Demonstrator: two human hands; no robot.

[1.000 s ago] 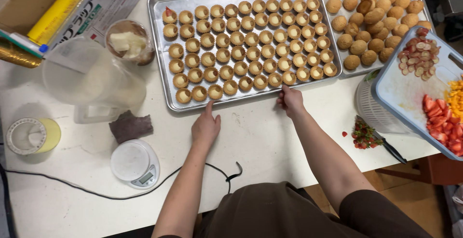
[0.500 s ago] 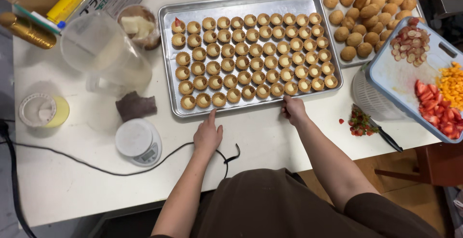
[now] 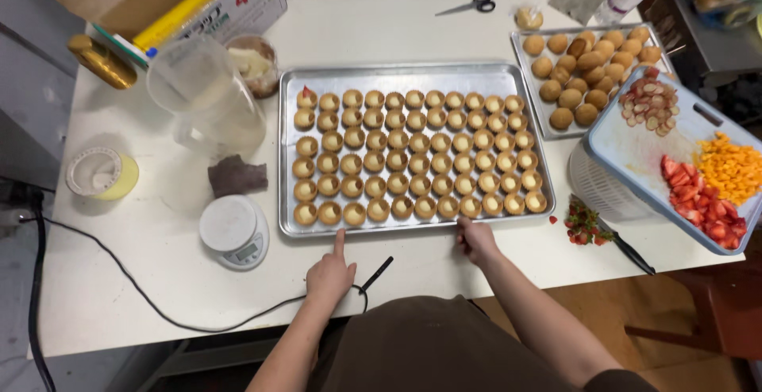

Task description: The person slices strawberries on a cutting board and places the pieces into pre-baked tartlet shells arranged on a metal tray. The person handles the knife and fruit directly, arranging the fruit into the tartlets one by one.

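Plainly, from the head view, both hands sit at the near rim of the baking tray (image 3: pixel 413 230) of tart shells (image 3: pixel 409 154): left hand (image 3: pixel 330 271) unclenched, forefinger touching; right hand (image 3: pixel 476 240) curled against it. Stiff metal, fragile load; probably best gripped by opposite rims.

Baking tray (image 3: pixel 413 74): you've got a rectangular metal sheet, flat on the white table, long side toward you.
Tart shells (image 3: pixel 409 154): small, golden, upright, in even rows.
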